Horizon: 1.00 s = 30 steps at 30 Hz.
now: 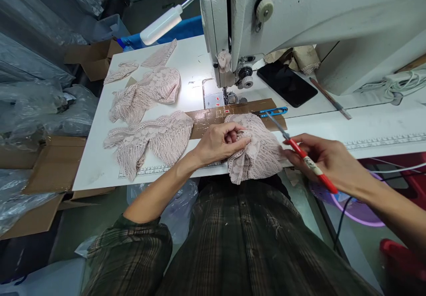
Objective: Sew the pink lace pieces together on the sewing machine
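My left hand (222, 144) is closed on a pale pink lace piece (262, 149), pinching its gathered middle at the table's front edge. Part of the lace hangs over that edge. My right hand (321, 158) grips a red-handled tool (311, 165), shaped like a soldering iron, with a pale label and a thin metal shaft. Its shaft points up and left, above the right side of the lace. Behind the lace, blue thread snips (273, 112) lie on a brown taped strip (203, 123).
More lace pieces (153, 138) lie on the white table (96, 163) to the left. The sewing machine (216, 29) stands behind my hands. A black phone (286, 83) and a pencil-like stick (331, 98) rest at right. Cardboard boxes (55, 163) and a purple basin (362, 211) are below.
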Motion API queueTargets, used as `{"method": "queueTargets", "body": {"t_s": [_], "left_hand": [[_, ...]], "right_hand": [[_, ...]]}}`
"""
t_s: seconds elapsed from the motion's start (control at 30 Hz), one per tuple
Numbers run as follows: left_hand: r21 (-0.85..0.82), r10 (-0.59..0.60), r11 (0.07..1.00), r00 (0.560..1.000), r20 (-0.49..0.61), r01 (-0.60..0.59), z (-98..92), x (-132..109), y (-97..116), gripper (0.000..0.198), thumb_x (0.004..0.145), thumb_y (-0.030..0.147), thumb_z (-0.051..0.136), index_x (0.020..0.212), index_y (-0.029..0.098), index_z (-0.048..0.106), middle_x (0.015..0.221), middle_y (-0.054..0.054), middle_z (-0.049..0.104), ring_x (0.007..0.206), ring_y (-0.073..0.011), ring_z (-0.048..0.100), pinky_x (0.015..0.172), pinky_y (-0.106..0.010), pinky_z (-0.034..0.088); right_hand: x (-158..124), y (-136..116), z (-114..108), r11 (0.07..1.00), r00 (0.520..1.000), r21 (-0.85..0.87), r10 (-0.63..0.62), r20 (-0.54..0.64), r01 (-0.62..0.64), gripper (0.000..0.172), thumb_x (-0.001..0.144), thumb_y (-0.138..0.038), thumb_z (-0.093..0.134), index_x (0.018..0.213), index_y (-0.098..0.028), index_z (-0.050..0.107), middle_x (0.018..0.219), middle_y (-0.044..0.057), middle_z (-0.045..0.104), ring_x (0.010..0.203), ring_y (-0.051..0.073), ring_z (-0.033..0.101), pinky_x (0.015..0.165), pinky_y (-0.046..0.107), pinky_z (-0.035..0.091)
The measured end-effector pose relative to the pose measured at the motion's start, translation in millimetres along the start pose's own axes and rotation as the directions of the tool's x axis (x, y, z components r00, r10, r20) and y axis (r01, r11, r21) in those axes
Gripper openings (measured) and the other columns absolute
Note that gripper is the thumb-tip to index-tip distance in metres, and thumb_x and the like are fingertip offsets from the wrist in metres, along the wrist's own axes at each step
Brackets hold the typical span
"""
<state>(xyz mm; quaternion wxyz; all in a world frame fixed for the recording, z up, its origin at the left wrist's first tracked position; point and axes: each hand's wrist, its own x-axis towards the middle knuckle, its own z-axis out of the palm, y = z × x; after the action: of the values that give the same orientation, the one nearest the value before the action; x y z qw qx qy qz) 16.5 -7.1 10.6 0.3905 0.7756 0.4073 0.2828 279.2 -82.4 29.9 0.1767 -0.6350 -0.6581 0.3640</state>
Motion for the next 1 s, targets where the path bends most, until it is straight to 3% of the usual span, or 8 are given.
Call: {"method": "queueTargets", "body": {"t_s": [0.13, 0.27, 0.4, 0.53, 0.63, 0.7, 0.77, 1.0], "left_hand": [[0.087, -0.046, 0.995, 0.996, -0.081, 0.053, 1.2, -27.0, 12.2, 0.058, 0.091, 0.053, 0.064, 0.134, 0.016, 0.053, 0.09, -0.001, 0.062, 0.069, -0.0099, 0.058, 0.066, -0.023, 0.051], [0.176, -0.05, 0.981, 0.979, -0.197, 0.086, 10.3, -63.1, 16.2, 0.05, 0.097, 0.045, 0.059, 0.136, 0.017, 0.045, 0.104, -0.007, 0.064, 0.084, -0.015, 0.063, 0.078, -0.029, 0.055], [0.366, -0.016, 0.927, 0.982, -0.187, 0.085, 20.9, -73.9, 19.3, 0.01, 0.097, 0.028, 0.055, 0.1, 0.019, 0.056, 0.094, -0.005, 0.06, 0.086, -0.0184, 0.059, 0.075, -0.031, 0.05], [0.348, -0.059, 0.93, 0.983, -0.173, 0.117, 20.6, -64.6, 28.9, 0.012, 0.093, 0.022, 0.051, 0.082, 0.021, 0.047, 0.085, -0.002, 0.058, 0.076, -0.0161, 0.056, 0.07, -0.029, 0.044], [0.274, -0.159, 0.938, 0.967, -0.2, 0.211, 13.4, -62.4, 31.8, 0.012, 0.094, 0.028, 0.051, 0.085, 0.021, 0.046, 0.075, 0.003, 0.054, 0.064, -0.0131, 0.049, 0.064, -0.027, 0.039], [0.217, -0.236, 0.936, 0.951, -0.202, 0.279, 8.5, -65.0, 29.6, 0.016, 0.095, 0.033, 0.051, 0.084, 0.022, 0.045, 0.069, 0.005, 0.05, 0.058, -0.0117, 0.045, 0.06, -0.026, 0.036], [0.163, -0.298, 0.929, 0.932, -0.207, 0.333, 4.9, -68.8, 24.8, 0.02, 0.094, 0.037, 0.052, 0.083, 0.022, 0.045, 0.066, 0.007, 0.048, 0.055, -0.0107, 0.043, 0.057, -0.025, 0.033], [0.022, -0.351, 0.932, 0.918, -0.183, 0.361, -0.8, -72.7, 8.5, 0.025, 0.09, 0.043, 0.055, 0.08, 0.021, 0.05, 0.059, 0.007, 0.043, 0.052, -0.0098, 0.041, 0.053, -0.023, 0.031]], "right_hand": [[-3.6, 33.6, -18.4, 0.901, 0.924, -0.424, -0.08, -0.375, -0.094, 0.077, 0.078, -0.081, 0.052, 0.128, -0.023, 0.061, 0.08, 0.009, 0.07, 0.059, 0.025, 0.06, 0.05, 0.033, 0.037], [-1.2, 52.4, -32.6, 0.779, 0.872, -0.627, -0.31, -0.379, 0.005, 0.061, 0.093, -0.065, 0.042, 0.123, -0.017, 0.067, 0.109, 0.019, 0.071, 0.089, 0.035, 0.068, 0.059, 0.042, 0.051], [10.2, 33.2, -23.8, 0.78, 0.765, -0.6, -0.493, -0.415, 0.178, 0.039, 0.097, -0.039, 0.05, 0.117, -0.012, 0.069, 0.116, 0.021, 0.067, 0.106, 0.034, 0.065, 0.085, 0.048, 0.056], [34.7, -3.4, 1.3, 0.762, 0.677, -0.425, -0.639, -0.366, 0.489, 0.024, 0.095, -0.025, 0.054, 0.112, -0.018, 0.069, 0.11, 0.012, 0.07, 0.101, 0.023, 0.067, 0.088, 0.041, 0.056], [74.1, -20.4, 7.8, 0.762, 0.687, -0.441, -0.634, -0.356, 0.474, 0.027, 0.095, -0.022, 0.049, 0.11, -0.016, 0.071, 0.109, 0.012, 0.071, 0.101, 0.023, 0.066, 0.087, 0.038, 0.054], [109.7, -24.9, 2.8, 0.773, 0.757, -0.492, -0.582, -0.296, 0.402, 0.031, 0.093, -0.017, 0.046, 0.109, -0.014, 0.072, 0.107, 0.014, 0.071, 0.099, 0.024, 0.066, 0.088, 0.037, 0.052], [144.8, -26.8, -5.9, 0.718, 0.85, -0.581, -0.52, -0.084, 0.382, 0.034, 0.092, -0.015, 0.044, 0.113, -0.009, 0.07, 0.111, 0.017, 0.07, 0.097, 0.024, 0.066, 0.087, 0.036, 0.05], [203.1, -37.7, -25.8, 0.585, 0.84, -0.632, -0.5, 0.213, 0.509, 0.02, 0.084, -0.011, 0.049, 0.085, -0.014, 0.07, 0.095, 0.015, 0.07, 0.089, 0.022, 0.064, 0.08, 0.032, 0.045]]}}
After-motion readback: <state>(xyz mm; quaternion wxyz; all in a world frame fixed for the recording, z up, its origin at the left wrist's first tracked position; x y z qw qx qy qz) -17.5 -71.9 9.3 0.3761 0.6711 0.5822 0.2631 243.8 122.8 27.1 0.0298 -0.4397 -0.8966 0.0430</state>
